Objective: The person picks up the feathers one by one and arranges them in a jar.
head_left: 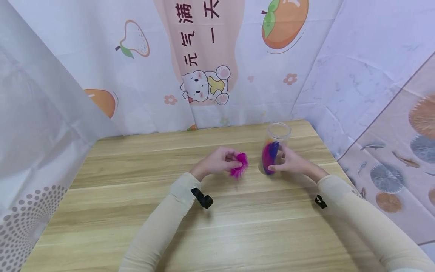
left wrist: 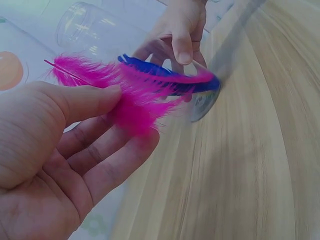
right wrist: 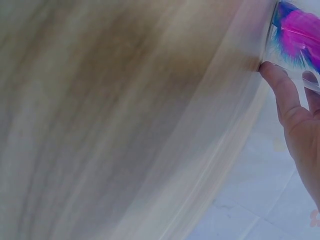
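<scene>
In the head view my left hand (head_left: 217, 163) pinches a bright pink feather (head_left: 242, 163) between thumb and fingers, a little above the table. The left wrist view shows this fluffy feather (left wrist: 137, 107) closely, its bare quill tip pointing away from the fingers. Just right of it is a clear, open-topped jar (head_left: 279, 138). My right hand (head_left: 293, 161) grips the jar low on its side, thumb in front. Inside the jar are blue and pink feathers (head_left: 270, 153), with a bit of orange behind them. Part of the jar is hidden by the right hand.
Both hands are over a wood-grain table (head_left: 136, 204). A printed curtain (head_left: 142, 90) hangs behind its back edge, and patterned cloth (head_left: 391, 151) covers the right side. Black straps are at both wrists.
</scene>
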The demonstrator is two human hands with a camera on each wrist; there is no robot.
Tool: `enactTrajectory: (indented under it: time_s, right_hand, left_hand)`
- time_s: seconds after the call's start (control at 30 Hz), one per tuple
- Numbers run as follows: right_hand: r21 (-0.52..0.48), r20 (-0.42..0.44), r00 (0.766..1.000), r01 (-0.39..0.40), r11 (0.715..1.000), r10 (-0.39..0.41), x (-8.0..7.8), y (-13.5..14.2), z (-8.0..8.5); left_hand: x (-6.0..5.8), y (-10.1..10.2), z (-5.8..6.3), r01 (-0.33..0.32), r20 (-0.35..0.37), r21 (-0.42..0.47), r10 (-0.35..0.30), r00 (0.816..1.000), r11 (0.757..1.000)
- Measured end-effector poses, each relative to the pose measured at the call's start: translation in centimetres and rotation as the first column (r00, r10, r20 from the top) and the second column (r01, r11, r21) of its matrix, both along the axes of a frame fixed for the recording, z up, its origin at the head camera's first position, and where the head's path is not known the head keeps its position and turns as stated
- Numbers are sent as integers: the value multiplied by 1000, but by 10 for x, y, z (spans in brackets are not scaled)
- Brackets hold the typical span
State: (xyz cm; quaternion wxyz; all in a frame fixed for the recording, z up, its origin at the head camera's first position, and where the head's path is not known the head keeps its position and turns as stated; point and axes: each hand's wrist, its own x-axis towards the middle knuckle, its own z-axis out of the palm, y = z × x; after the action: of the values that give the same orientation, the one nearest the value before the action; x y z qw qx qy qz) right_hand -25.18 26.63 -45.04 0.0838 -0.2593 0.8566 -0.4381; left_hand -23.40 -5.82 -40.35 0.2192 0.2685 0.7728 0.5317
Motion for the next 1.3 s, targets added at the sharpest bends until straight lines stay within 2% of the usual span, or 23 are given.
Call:
enactTrajectory:
  time_s: [0.23,0.4,0.73,1.03,1.3]
  right_hand:
    - [-37,40,999,-1,999,3,-1,-3,-6]
    - [-29,27,1000,-2,1000,3,0,-6,-8]
    - [-55,38,999,-3,999,5,0,-6,-10]
    - [-68,37,999,-15,998,18,1,-6,-10]
    - [-74,8,999,-39,997,40,1,-1,-2]
  left_hand:
    - [1,3,2,22,-5,-1,-22,1000,1000]
    - [1,6,3,25,-17,-4,-25,1000,1000]
    - [2,21,13,52,-43,4,-52,998,999]
    - [3,32,13,57,-48,60,-54,997,997]
    - [3,47,7,42,27,175,-48,998,984]
